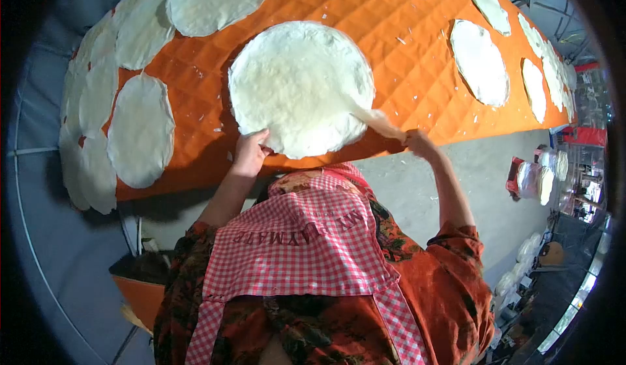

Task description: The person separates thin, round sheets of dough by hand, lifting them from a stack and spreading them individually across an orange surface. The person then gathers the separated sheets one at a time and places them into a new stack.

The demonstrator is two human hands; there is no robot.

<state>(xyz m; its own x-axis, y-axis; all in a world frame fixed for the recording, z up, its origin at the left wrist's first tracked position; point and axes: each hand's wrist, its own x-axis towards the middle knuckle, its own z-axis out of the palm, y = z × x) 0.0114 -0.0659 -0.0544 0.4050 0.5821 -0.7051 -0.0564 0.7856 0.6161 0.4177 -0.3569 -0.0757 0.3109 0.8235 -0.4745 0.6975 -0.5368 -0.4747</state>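
A large round white sheet (297, 88), like thin dough, lies on the orange quilted cloth (407, 58) in front of me. At its lower left edge is my left hand (252, 152), thumb and fingers closed on the rim. My right hand (420, 144), off the sheet's lower right side, is closed round the end of a pale, motion-blurred strip or tool (381, 123). The other end of that pale thing reaches the sheet's right edge; what it is made of cannot be made out.
Oval white sheets (141, 130) overlap along the cloth's left side, and more sheets (479, 61) lie to the right. An orange container (140, 296) stands at lower left. Bagged items (528, 179) are on the right, past the grey floor (404, 195).
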